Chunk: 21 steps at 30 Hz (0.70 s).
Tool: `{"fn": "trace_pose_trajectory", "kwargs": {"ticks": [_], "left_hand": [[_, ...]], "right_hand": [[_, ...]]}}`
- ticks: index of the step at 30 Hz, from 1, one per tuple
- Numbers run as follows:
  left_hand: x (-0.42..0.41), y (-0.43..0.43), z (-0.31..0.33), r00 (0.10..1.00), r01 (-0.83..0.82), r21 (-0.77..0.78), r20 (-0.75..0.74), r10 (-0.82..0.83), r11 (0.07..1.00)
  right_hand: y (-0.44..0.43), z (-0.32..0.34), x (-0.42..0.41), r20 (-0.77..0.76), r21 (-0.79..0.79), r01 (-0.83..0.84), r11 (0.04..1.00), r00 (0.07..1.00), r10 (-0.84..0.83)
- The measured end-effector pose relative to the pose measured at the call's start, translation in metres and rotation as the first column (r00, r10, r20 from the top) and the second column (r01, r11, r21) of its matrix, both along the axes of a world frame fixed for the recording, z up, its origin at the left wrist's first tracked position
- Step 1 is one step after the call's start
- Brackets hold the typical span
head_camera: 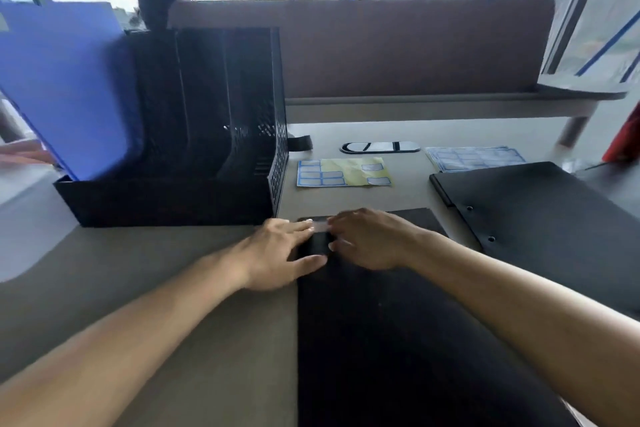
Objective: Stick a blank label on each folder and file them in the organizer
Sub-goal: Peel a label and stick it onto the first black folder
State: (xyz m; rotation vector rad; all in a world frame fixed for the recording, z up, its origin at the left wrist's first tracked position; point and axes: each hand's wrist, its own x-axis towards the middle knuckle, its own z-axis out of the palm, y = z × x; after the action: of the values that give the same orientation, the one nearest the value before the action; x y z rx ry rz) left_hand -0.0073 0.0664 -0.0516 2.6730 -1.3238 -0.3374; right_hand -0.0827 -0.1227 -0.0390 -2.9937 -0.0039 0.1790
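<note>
one blue folder (pixel 69 87) stands filed in the leftmost slot of the black organizer (pixel 166 201); the slots to its right look free. next over, the left grip (pixel 280 253) lies spread, fingers straight and flat on the left end of a blank label (pixel 320 226). the label sits at the far left corner of a black folder (pixel 381 340) lying flat on the desk (pixel 173 270). the right grip (pixel 370 239) meets the label's right end with bent fingers; i cannot tell if it pinches or presses. beyond lies a part-used label sheet (pixel 346 170), then spare sheets (pixel 474 158) and a second black folder (pixel 540 215). the sticking step looks to be in hand. the next move likely calls for smoothing the label, then standing this folder in a free slot.
</note>
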Motion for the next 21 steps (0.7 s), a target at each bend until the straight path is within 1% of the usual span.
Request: {"fn": "trace_pose_trajectory", "kwargs": {"ticks": [2,4,6,8,11,13,15,18,20,21], "left_hand": [[-0.013,0.006,0.0,0.996,-0.088,0.003,0.022,0.088,0.996],[-0.029,0.013,0.005,0.985,-0.168,-0.045,0.017,0.169,0.985],[-0.041,0.022,0.011,0.98,-0.199,-0.078,-0.021,0.198,0.977],[-0.053,0.032,0.014,0.977,-0.21,-0.049,-0.058,0.207,0.976],[-0.065,0.045,0.012,0.967,-0.249,-0.006,-0.055,0.248,0.968],[-0.074,0.05,0.009,0.959,-0.277,-0.034,-0.069,0.274,0.96],[-0.087,0.051,0.005,0.955,-0.277,-0.102,-0.138,0.263,0.955],[-0.104,0.042,-0.001,0.929,-0.259,-0.2,-0.32,0.186,0.945],[-0.115,0.035,-0.002,0.866,-0.305,-0.291,-0.48,0.138,0.907],[-0.12,0.032,0.001,0.811,-0.367,-0.343,-0.574,0.116,0.864]], "right_hand": [[0.0,0.009,-0.009,-0.037,-0.06,0.022,0.998,0.999,-0.024],[-0.003,0.02,-0.02,-0.021,-0.083,0.118,0.99,0.993,-0.12],[-0.014,0.03,-0.035,-0.003,-0.093,0.262,0.96,0.965,-0.264],[-0.028,0.038,-0.055,-0.016,-0.117,0.368,0.923,0.928,-0.372],[-0.041,0.047,-0.094,-0.051,-0.149,0.457,0.877,0.882,-0.469],[-0.048,0.044,-0.115,-0.108,-0.167,0.477,0.863,0.861,-0.497],[-0.051,0.036,-0.127,-0.196,-0.123,0.515,0.848,0.825,-0.53],[-0.044,0.029,-0.138,-0.179,0.038,0.582,0.813,0.804,-0.567],[-0.034,0.023,-0.142,-0.139,0.115,0.62,0.776,0.783,-0.606],[-0.028,0.02,-0.143,-0.099,0.134,0.631,0.764,0.776,-0.623]]}}
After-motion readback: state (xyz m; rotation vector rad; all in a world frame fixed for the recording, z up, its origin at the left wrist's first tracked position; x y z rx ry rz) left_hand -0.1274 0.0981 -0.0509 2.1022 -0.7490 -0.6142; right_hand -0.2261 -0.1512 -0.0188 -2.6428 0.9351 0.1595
